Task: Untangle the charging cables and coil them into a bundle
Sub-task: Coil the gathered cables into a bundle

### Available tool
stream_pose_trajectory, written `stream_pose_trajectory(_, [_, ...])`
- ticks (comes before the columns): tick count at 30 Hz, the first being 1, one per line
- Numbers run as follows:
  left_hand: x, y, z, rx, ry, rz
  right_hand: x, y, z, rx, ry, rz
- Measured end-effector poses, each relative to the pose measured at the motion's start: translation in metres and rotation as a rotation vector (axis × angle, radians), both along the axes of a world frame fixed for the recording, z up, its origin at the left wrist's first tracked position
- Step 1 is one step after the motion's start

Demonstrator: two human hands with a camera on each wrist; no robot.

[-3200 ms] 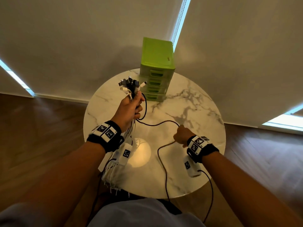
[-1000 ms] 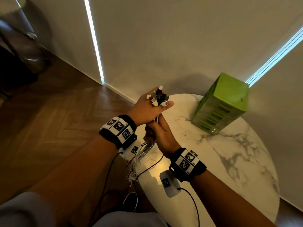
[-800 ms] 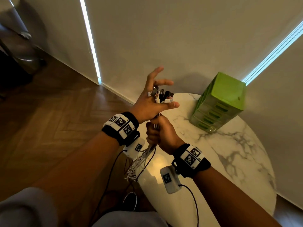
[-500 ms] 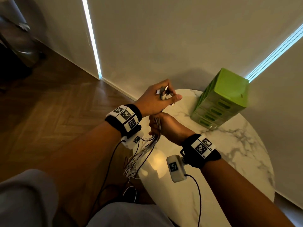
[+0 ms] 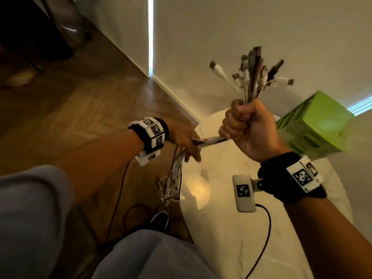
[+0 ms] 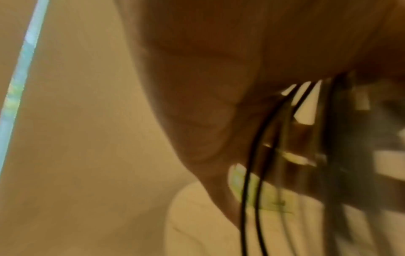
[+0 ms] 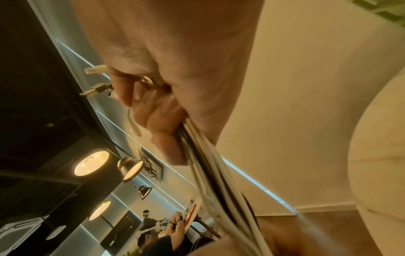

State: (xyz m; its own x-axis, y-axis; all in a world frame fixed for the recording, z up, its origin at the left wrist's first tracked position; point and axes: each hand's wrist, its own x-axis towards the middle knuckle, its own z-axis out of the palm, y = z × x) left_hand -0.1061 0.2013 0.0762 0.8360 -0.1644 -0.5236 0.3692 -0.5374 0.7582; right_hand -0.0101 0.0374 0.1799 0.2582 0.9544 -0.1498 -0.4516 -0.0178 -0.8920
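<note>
A: Head view: right hand [image 5: 248, 127] fists the cables [image 5: 209, 140] below their plugs; strands slant down-left through the left hand [image 5: 184, 140], over the table [image 5: 231, 238] edge.

B: Left wrist: blurred, grip unclear. Right wrist: fingers [image 7: 153, 110] wrapped tight.

Round white marble-pattern counter [image 5: 261, 228], lit patch on its near-left part. Green plastic drawer unit [image 5: 314, 125] stands at counter's far edge, near the pale wall [image 5: 221, 33]. Herringbone wood floor [image 5: 84, 101] to the left. Dark shoe [image 5: 160, 219] on floor beside counter.
</note>
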Motion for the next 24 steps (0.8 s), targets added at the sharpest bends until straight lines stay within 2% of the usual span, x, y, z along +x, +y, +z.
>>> stream_pose_trajectory(3, [-0.001,0.050,-0.003,0.432,-0.501,0.400,-0.007,0.017,0.004,0.074,-0.005,-0.092])
stream_pose_trajectory(5, [-0.006,0.074,-0.008,0.521,-0.739,0.736,-0.017,0.033,0.009,0.139,0.016,-0.127])
stream_pose_trajectory(8, [-0.016,0.089,-0.026,0.490,-0.901,1.160,-0.022,0.051,0.026,0.277,0.040,-0.085])
stream_pose_trajectory(10, [-0.022,0.089,-0.035,0.429,-0.865,1.260,-0.018,0.057,0.038,0.341,0.058,-0.053])
stream_pose_trajectory(11, [-0.026,0.085,-0.038,0.353,-0.780,1.193,-0.015,0.058,0.042,0.340,0.054,-0.056])
stream_pose_trajectory(13, [-0.035,0.071,-0.036,0.230,-0.559,0.894,-0.008,0.060,0.046,0.248,-0.004,-0.117])
stream_pose_trajectory(15, [-0.040,0.055,-0.044,0.299,-0.349,0.579,0.005,0.059,0.041,0.093,-0.079,-0.212])
stream_pose_trajectory(17, [-0.042,0.044,-0.056,0.322,-0.240,0.357,0.019,0.053,0.031,-0.042,-0.130,-0.282])
stream_pose_trajectory(20, [-0.036,0.038,-0.068,0.272,-0.221,0.208,0.039,0.034,0.013,-0.154,-0.158,-0.364])
stream_pose_trajectory(24, [-0.019,0.026,-0.058,0.029,-0.272,0.262,0.054,0.003,-0.003,-0.206,-0.121,-0.435])
